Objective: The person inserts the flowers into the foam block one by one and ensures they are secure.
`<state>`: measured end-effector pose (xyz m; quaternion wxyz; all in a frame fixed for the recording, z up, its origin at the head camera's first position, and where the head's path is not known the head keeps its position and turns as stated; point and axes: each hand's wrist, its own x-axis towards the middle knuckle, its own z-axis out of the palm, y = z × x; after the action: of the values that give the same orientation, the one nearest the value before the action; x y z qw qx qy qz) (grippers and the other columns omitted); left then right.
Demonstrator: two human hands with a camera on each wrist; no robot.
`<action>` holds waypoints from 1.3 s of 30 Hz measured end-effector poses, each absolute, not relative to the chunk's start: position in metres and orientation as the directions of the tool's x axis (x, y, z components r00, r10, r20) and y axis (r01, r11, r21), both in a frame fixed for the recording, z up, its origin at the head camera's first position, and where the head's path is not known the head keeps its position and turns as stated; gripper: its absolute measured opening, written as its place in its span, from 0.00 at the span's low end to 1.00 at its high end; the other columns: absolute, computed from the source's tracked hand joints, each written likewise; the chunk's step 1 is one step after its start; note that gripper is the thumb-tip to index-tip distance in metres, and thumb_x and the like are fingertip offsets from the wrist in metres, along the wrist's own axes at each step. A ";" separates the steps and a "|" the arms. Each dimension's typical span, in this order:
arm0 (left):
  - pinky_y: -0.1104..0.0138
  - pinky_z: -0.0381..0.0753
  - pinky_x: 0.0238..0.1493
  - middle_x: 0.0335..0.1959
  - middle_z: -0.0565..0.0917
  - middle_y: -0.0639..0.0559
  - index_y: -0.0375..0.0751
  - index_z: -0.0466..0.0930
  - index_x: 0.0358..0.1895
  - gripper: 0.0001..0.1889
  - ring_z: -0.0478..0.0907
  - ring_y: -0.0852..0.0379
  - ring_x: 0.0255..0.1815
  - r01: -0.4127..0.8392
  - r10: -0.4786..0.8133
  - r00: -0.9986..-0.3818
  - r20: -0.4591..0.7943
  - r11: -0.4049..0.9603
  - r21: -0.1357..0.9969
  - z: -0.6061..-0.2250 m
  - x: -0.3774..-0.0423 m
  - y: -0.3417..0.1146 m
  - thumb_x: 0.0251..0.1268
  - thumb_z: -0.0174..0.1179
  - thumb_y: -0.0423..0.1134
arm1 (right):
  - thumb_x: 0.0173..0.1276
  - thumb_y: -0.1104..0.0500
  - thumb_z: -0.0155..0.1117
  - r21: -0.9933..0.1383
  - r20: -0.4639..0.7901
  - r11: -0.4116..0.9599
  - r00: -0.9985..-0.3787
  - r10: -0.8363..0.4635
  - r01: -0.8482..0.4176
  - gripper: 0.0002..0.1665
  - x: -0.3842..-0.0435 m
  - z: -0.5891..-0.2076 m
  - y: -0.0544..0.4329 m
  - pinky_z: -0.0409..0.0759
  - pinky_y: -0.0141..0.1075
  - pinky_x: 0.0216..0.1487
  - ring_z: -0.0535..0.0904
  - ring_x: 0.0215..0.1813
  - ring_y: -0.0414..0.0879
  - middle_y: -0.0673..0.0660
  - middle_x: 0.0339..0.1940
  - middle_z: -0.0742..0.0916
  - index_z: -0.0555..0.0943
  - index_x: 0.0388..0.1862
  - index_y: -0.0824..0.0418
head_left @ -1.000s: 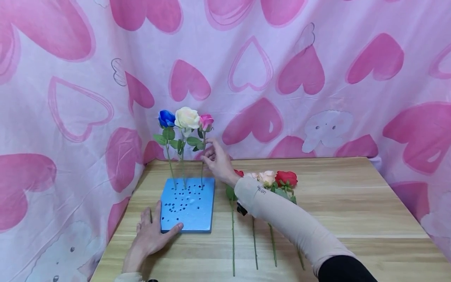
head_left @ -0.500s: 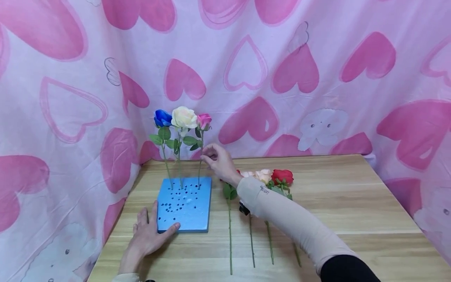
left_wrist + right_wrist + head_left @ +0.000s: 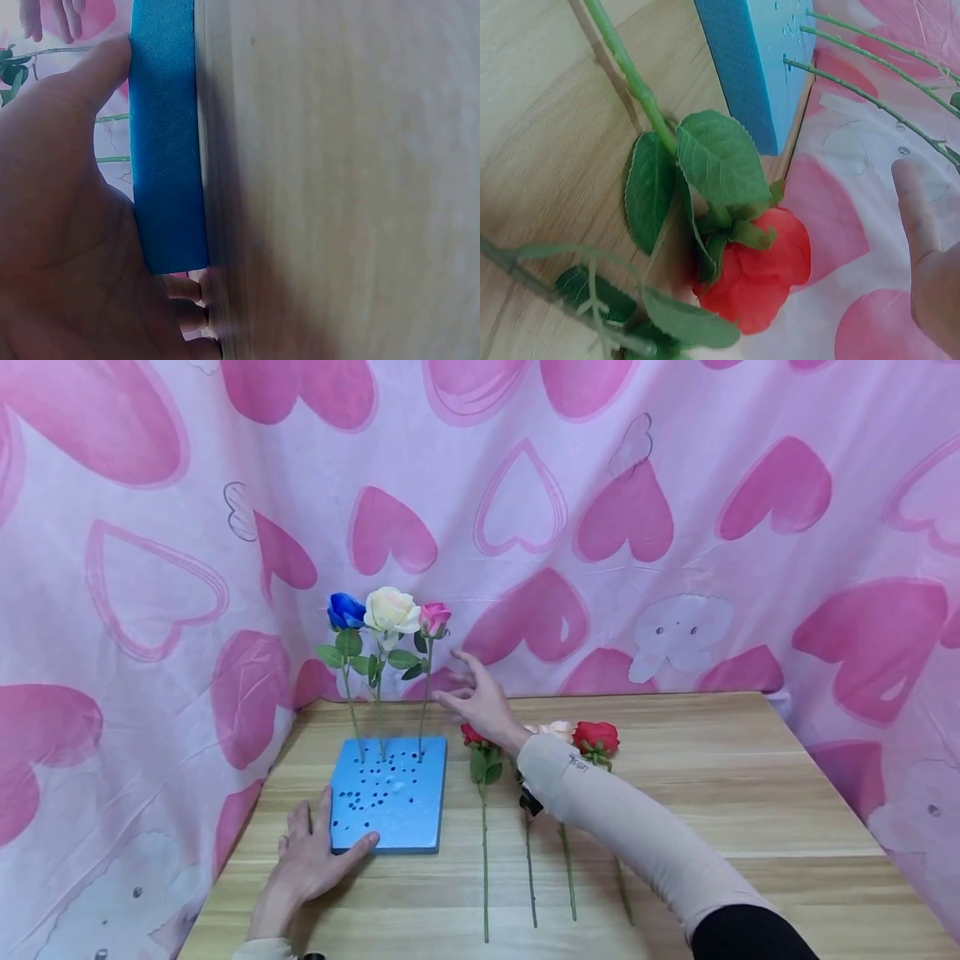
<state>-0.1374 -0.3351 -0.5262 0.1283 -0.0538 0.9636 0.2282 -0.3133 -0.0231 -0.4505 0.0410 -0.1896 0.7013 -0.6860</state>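
In the head view, three artificial roses stand upright in a blue foam block (image 3: 386,797) with many holes: a blue rose (image 3: 346,611), a white rose (image 3: 392,610) and a pink rose (image 3: 434,620). My right hand (image 3: 480,700) is just right of the pink rose's stem, fingers spread, holding nothing. In the right wrist view its thumb (image 3: 915,206) points out, apart from the stems. My left hand (image 3: 306,852) rests at the block's front left corner. Its thumb (image 3: 112,64) lies over the front edge, with the other fingers along the left side.
Right of the block, a red rose (image 3: 476,735) lies on the wooden table (image 3: 712,777). Beside it, partly under my right forearm, are a pale peach rose (image 3: 557,731) and another red rose (image 3: 596,737). A pink heart-patterned curtain (image 3: 525,510) hangs behind and at the sides.
My right hand has let go of the pink rose's stem and moved slightly right, its fingers spreading. The pink rose stays upright in the block. My left hand keeps its place on the block.
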 end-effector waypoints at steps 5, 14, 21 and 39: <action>0.22 0.31 0.82 0.85 0.30 0.11 0.38 0.27 0.92 0.71 0.26 0.12 0.86 -0.142 -0.031 -0.967 -0.254 0.891 0.431 -0.526 -0.137 -0.336 0.70 0.57 0.82 | 0.74 0.59 0.81 -0.974 0.220 -0.028 -0.917 -0.333 -0.224 0.59 -0.312 -0.448 -0.012 0.95 0.52 0.50 0.88 0.67 0.62 0.69 0.82 0.76 0.56 0.94 0.49; 0.21 0.33 0.81 0.85 0.31 0.10 0.36 0.29 0.92 0.71 0.28 0.10 0.86 -0.130 -0.026 -0.970 -0.241 0.895 0.427 -0.523 -0.137 -0.337 0.70 0.57 0.83 | 0.75 0.67 0.77 -0.981 0.173 -0.154 -0.909 -0.379 -0.122 0.68 -0.304 -0.441 0.021 0.85 0.74 0.57 0.81 0.74 0.72 0.68 0.87 0.71 0.43 0.97 0.41; 0.21 0.32 0.81 0.85 0.29 0.11 0.37 0.27 0.92 0.71 0.26 0.11 0.86 -0.139 -0.023 -0.964 -0.265 0.893 0.428 -0.522 -0.138 -0.336 0.70 0.57 0.83 | 0.76 0.65 0.77 -0.986 0.144 -0.136 -0.918 -0.369 -0.100 0.64 -0.297 -0.435 0.053 0.83 0.77 0.59 0.83 0.73 0.71 0.65 0.88 0.72 0.50 0.94 0.31; 0.21 0.30 0.81 0.85 0.25 0.13 0.38 0.23 0.91 0.72 0.23 0.12 0.86 -0.148 -0.022 -0.958 -0.287 0.893 0.426 -0.525 -0.139 -0.338 0.69 0.55 0.85 | 0.75 0.70 0.76 -0.991 0.132 -0.061 -0.961 -0.242 -0.120 0.61 -0.276 -0.427 0.135 0.94 0.61 0.47 0.81 0.74 0.72 0.68 0.85 0.73 0.55 0.95 0.41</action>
<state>-0.1388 -0.3378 -0.5255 0.1384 -0.0443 0.9629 0.2274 -0.2757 0.1353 -0.4265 0.0425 -0.1325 0.6838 -0.7163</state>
